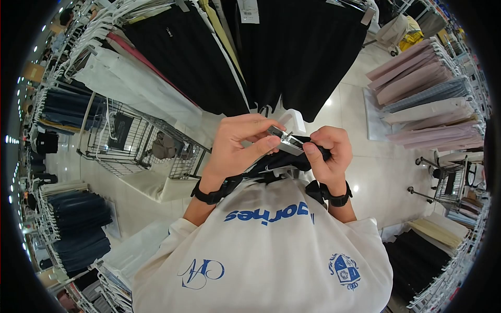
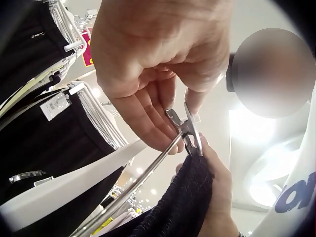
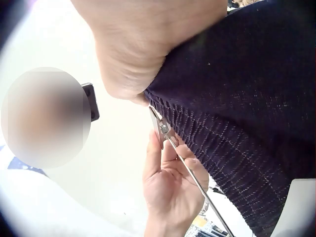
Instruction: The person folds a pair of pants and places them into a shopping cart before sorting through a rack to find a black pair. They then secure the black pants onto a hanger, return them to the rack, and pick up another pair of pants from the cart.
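Observation:
My left hand [image 1: 235,146] pinches a silver metal hanger clip [image 1: 290,141] between thumb and fingers in front of my chest. In the left wrist view the clip's jaws are on the gathered waistband of a dark garment [image 2: 185,197]. A thin metal hanger bar [image 2: 143,181] runs from the clip down to the left. My right hand [image 1: 332,152] grips the waistband edge right beside the clip, thumb on top. The right wrist view has the elastic stitching [image 3: 212,153] stretching away from that hand. A white plastic hanger part [image 1: 295,120] shows just beyond the hands.
Black trousers [image 1: 313,57] hang on a rack directly ahead. A wire shopping cart [image 1: 125,138] stands at the left, and another cart [image 1: 449,180] at the right. Racks with pink trousers [image 1: 412,78] and jeans [image 1: 81,224] line the sides over a tiled floor.

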Action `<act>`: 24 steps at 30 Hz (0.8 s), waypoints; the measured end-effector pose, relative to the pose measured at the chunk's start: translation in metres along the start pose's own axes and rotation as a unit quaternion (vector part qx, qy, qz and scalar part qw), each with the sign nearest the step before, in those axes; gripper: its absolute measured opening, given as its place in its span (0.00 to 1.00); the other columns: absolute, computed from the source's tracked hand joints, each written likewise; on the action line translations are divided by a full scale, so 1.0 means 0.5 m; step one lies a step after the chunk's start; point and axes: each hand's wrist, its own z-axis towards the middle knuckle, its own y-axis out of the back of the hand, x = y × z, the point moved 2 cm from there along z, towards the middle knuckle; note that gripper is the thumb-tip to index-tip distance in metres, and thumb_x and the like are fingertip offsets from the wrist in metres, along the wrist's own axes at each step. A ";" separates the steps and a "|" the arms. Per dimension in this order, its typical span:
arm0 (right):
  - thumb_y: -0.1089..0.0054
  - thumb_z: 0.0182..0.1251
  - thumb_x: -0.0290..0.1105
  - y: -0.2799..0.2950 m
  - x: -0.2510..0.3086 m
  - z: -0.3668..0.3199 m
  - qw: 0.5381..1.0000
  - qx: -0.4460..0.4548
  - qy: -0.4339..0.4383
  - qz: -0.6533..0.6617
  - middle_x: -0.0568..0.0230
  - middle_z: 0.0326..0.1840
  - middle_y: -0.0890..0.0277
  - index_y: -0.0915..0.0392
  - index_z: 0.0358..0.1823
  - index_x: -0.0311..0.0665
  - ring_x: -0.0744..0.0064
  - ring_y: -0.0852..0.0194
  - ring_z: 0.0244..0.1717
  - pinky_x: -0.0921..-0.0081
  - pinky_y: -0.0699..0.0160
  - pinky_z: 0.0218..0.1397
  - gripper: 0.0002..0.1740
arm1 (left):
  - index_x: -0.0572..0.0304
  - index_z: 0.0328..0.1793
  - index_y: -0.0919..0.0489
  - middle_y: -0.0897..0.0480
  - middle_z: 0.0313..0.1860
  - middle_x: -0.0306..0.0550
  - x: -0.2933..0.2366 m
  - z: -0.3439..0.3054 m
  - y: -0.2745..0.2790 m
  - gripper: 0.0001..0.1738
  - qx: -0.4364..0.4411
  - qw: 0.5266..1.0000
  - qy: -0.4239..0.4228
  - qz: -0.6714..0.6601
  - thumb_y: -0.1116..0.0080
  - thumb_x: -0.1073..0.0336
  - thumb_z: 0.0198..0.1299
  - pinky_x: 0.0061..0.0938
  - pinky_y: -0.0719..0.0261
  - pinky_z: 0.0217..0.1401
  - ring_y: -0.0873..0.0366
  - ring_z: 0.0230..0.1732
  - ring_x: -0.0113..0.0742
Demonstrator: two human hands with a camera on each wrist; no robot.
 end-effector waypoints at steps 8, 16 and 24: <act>0.28 0.62 0.23 -0.010 0.007 -0.003 1.000 -0.014 0.024 -0.012 0.60 0.31 0.17 0.24 0.45 0.32 0.73 0.19 0.26 0.81 0.26 0.29 0.14 | 0.77 0.52 0.16 0.15 0.40 0.52 0.003 -0.008 0.009 0.13 0.017 0.999 0.019 -0.021 0.37 0.72 0.66 0.22 0.14 0.38 0.13 0.36 0.34; 0.30 0.64 0.21 -0.007 -0.004 -0.013 0.998 -0.056 0.021 -0.028 0.63 0.28 0.19 0.26 0.46 0.31 0.80 0.25 0.23 0.84 0.30 0.31 0.14 | 0.69 0.49 0.13 0.15 0.33 0.46 -0.013 0.002 -0.013 0.11 0.008 1.000 0.008 0.015 0.31 0.70 0.62 0.16 0.19 0.32 0.14 0.29 0.27; 0.46 0.78 0.27 -0.016 0.008 -0.006 0.976 -0.213 -0.038 0.022 0.75 0.20 0.34 0.31 0.50 0.33 0.89 0.44 0.22 0.87 0.45 0.30 0.07 | 0.68 0.49 0.12 0.16 0.32 0.46 -0.014 0.007 -0.047 0.13 0.025 0.999 -0.021 0.023 0.29 0.71 0.58 0.17 0.20 0.32 0.16 0.26 0.27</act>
